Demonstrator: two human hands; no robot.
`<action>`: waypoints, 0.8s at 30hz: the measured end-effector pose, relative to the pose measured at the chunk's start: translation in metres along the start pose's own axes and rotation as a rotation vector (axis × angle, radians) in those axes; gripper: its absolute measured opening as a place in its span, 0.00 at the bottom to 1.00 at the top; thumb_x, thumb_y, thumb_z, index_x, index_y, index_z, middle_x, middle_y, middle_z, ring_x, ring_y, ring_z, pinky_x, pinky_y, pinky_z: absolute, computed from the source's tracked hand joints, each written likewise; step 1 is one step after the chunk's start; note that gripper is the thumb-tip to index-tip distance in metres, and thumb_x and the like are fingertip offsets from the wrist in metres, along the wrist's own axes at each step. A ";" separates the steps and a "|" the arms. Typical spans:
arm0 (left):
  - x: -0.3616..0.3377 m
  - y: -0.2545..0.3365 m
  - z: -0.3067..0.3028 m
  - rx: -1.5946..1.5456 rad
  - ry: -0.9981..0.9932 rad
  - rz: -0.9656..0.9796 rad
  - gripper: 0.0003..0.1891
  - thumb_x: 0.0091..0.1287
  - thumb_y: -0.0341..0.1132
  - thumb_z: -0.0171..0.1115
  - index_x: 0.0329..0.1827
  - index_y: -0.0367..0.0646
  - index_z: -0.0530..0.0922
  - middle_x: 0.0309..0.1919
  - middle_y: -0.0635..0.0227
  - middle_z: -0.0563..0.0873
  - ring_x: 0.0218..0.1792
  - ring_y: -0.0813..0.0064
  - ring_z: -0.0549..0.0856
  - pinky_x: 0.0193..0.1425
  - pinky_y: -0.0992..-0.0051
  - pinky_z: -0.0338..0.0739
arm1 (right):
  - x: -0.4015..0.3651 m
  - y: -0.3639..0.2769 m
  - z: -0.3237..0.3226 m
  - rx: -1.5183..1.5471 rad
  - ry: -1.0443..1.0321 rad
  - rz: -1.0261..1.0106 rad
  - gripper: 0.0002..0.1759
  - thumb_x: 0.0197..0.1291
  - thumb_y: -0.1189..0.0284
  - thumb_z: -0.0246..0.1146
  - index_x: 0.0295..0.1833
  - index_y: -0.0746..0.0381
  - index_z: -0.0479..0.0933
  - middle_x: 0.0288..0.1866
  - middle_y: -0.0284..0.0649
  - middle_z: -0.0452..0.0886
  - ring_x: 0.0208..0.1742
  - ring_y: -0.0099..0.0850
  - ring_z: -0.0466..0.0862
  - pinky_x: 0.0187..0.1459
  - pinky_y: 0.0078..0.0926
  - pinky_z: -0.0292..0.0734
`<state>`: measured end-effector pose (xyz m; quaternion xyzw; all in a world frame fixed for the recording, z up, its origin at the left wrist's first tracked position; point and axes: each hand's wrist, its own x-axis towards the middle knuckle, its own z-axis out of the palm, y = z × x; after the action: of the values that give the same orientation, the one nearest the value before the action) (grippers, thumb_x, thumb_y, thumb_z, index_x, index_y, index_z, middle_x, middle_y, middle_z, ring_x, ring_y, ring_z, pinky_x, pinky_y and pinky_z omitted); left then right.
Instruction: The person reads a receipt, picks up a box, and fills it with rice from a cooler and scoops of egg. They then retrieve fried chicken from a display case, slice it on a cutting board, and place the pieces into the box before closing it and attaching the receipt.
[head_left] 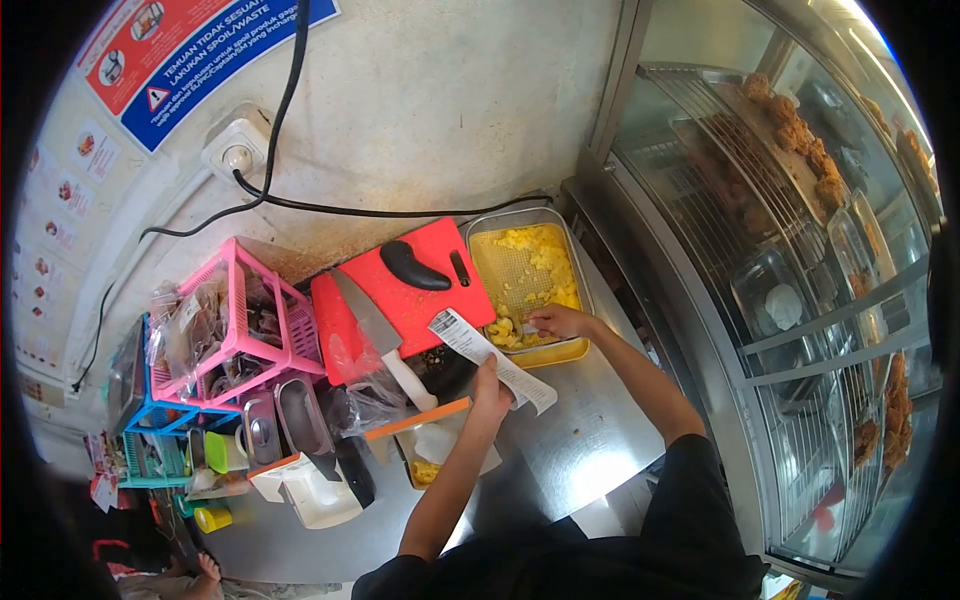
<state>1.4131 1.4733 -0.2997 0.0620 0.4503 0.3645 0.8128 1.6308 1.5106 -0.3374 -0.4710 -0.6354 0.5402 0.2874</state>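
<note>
A long white printed receipt [497,362] is pinched in my left hand [489,390], its upper end overlapping the red cutting board [343,293]. My right hand [560,321] reaches into the near side of a metal tray [583,262] of yellow scrambled egg [545,245]. Its fingers are closed around a small, shiny spoon-like utensil [521,327] at the egg. On the board lie a dark, curved, eggplant-shaped object [414,266] and a knife with a white handle [408,380]. Below my left forearm, an open box [405,447] holds white paper and some yellow food.
Left of the board stand a pink basket [236,315] of bagged items, metal containers [300,415] and a white carton [322,497]. A glass display case [700,215] with fried chicken [800,140] borders the steel table [590,440] on the right. Another person's hand [208,567] shows at lower left.
</note>
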 end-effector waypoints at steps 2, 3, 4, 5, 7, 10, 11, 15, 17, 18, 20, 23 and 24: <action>-0.011 0.004 0.013 -0.014 0.046 -0.010 0.14 0.69 0.39 0.45 0.53 0.42 0.66 0.43 0.65 0.76 0.46 0.67 0.76 0.53 0.61 0.71 | -0.012 -0.048 -0.002 0.177 0.041 0.441 0.11 0.66 0.63 0.49 0.34 0.56 0.71 0.22 0.24 0.67 0.16 0.15 0.62 0.16 0.16 0.58; -0.022 0.008 0.021 0.037 0.062 -0.043 0.15 0.69 0.39 0.45 0.54 0.41 0.66 0.44 0.64 0.76 0.48 0.67 0.76 0.54 0.61 0.70 | -0.013 -0.049 -0.002 0.172 0.039 0.438 0.11 0.66 0.63 0.49 0.34 0.56 0.71 0.22 0.24 0.67 0.16 0.15 0.62 0.16 0.16 0.58; -0.034 0.009 0.025 0.033 0.059 -0.038 0.15 0.69 0.39 0.45 0.54 0.41 0.66 0.44 0.64 0.76 0.48 0.67 0.76 0.54 0.61 0.70 | -0.016 -0.048 -0.004 0.240 0.059 0.422 0.11 0.67 0.63 0.49 0.34 0.55 0.71 0.21 0.23 0.65 0.16 0.13 0.60 0.15 0.14 0.54; -0.047 0.009 0.026 0.091 0.001 -0.080 0.16 0.70 0.39 0.45 0.56 0.41 0.65 0.45 0.63 0.75 0.48 0.66 0.76 0.55 0.62 0.70 | -0.021 -0.048 -0.005 0.308 0.077 0.407 0.11 0.67 0.63 0.49 0.33 0.54 0.71 0.19 0.23 0.63 0.16 0.12 0.58 0.15 0.12 0.50; -0.081 0.014 0.020 0.136 -0.053 -0.115 0.18 0.70 0.40 0.44 0.58 0.40 0.64 0.46 0.62 0.75 0.49 0.66 0.76 0.55 0.62 0.70 | -0.031 -0.053 -0.003 0.318 0.186 0.399 0.11 0.66 0.62 0.49 0.33 0.53 0.71 0.19 0.22 0.62 0.15 0.12 0.57 0.15 0.12 0.51; -0.159 0.046 0.004 0.183 -0.450 0.037 0.23 0.70 0.41 0.43 0.64 0.37 0.59 0.46 0.59 0.77 0.44 0.67 0.78 0.52 0.66 0.73 | -0.049 -0.073 0.003 0.298 0.406 0.303 0.11 0.66 0.61 0.50 0.33 0.53 0.71 0.18 0.22 0.62 0.16 0.12 0.58 0.16 0.12 0.52; -0.185 0.061 -0.013 0.198 -0.431 0.115 0.22 0.70 0.41 0.43 0.63 0.36 0.60 0.42 0.60 0.77 0.42 0.68 0.78 0.50 0.68 0.74 | -0.056 -0.082 0.008 0.217 0.457 0.299 0.11 0.66 0.61 0.50 0.32 0.52 0.71 0.18 0.22 0.62 0.16 0.12 0.58 0.16 0.12 0.52; -0.265 0.116 -0.129 0.255 0.056 0.695 0.17 0.69 0.40 0.48 0.53 0.36 0.68 0.32 0.65 0.77 0.32 0.76 0.78 0.38 0.77 0.75 | -0.068 -0.168 0.063 0.162 0.466 0.254 0.14 0.66 0.60 0.50 0.28 0.53 0.69 0.18 0.23 0.63 0.17 0.12 0.59 0.17 0.12 0.52; -0.285 0.144 -0.207 0.412 0.465 1.016 0.14 0.67 0.38 0.53 0.47 0.37 0.71 0.30 0.66 0.77 0.29 0.77 0.77 0.34 0.77 0.73 | -0.068 -0.224 0.108 0.277 0.394 0.260 0.15 0.66 0.60 0.50 0.28 0.54 0.69 0.18 0.23 0.64 0.17 0.11 0.60 0.17 0.11 0.52; -0.287 0.152 -0.252 0.493 0.659 1.141 0.12 0.65 0.37 0.55 0.44 0.37 0.72 0.30 0.66 0.76 0.28 0.77 0.76 0.32 0.76 0.73 | -0.066 -0.244 0.136 0.295 0.380 0.297 0.14 0.66 0.60 0.50 0.28 0.53 0.68 0.18 0.22 0.63 0.16 0.11 0.59 0.16 0.11 0.51; -0.291 0.158 -0.324 0.667 0.870 1.108 0.11 0.63 0.35 0.58 0.41 0.36 0.72 0.28 0.64 0.76 0.28 0.74 0.76 0.33 0.74 0.72 | -0.061 -0.258 0.194 0.360 0.306 0.335 0.11 0.65 0.60 0.52 0.33 0.53 0.72 0.18 0.21 0.64 0.16 0.10 0.59 0.16 0.10 0.51; -0.259 0.147 -0.416 0.958 1.104 1.065 0.14 0.56 0.35 0.64 0.36 0.34 0.71 0.28 0.55 0.76 0.28 0.61 0.76 0.35 0.67 0.72 | -0.042 -0.278 0.295 0.484 0.193 0.503 0.09 0.64 0.61 0.53 0.40 0.53 0.73 0.20 0.22 0.66 0.16 0.10 0.60 0.16 0.09 0.51; -0.250 0.144 -0.431 0.981 1.096 1.060 0.14 0.55 0.37 0.64 0.35 0.34 0.73 0.27 0.53 0.79 0.28 0.57 0.79 0.35 0.66 0.72 | -0.030 -0.278 0.328 0.489 0.088 0.457 0.07 0.64 0.62 0.53 0.41 0.52 0.73 0.21 0.22 0.67 0.17 0.10 0.60 0.17 0.08 0.52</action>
<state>0.9185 1.3178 -0.3195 0.4182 0.7913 0.4364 0.0926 1.2756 1.3543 -0.1496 -0.5412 -0.3520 0.7062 0.2908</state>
